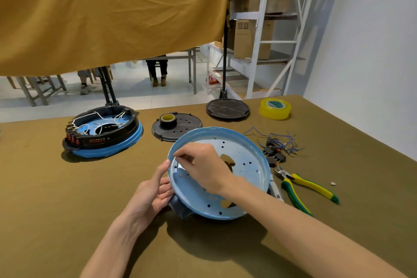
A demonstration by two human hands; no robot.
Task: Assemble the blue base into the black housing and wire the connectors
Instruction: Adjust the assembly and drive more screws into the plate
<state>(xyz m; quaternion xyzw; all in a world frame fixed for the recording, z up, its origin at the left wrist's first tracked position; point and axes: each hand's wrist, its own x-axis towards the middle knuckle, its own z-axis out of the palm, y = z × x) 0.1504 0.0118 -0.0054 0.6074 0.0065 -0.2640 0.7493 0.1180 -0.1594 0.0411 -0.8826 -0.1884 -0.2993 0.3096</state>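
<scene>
Left hand (pixel 151 196) cups blue base (pixel 246 153) rim, fingers straight, near desk (pixel 56 210) front edge; right hand (pixel 204 166) fingertips pinched inside base, held object unclear.

An olive-green cloth covers the table (pixel 67 187). At the far left sits an assembled unit (pixel 102 132), a black housing on a blue base with white wires inside. Near the middle lies a black perforated disc (pixel 180 130) with a small roll of tape (pixel 168 120) standing on it. Beyond that, at the far edge, rests a round black stand base (pixel 228 108), and to its right a yellow tape roll (pixel 275 108). Along the right side lie loose blue wires with terminals (pixel 282 140), black switches (pixel 274 154) just beside them, and green-and-yellow cutters (pixel 302 187) nearer the front. A tiny pale scrap (pixel 333 183) lies past the cutter handles.
</scene>
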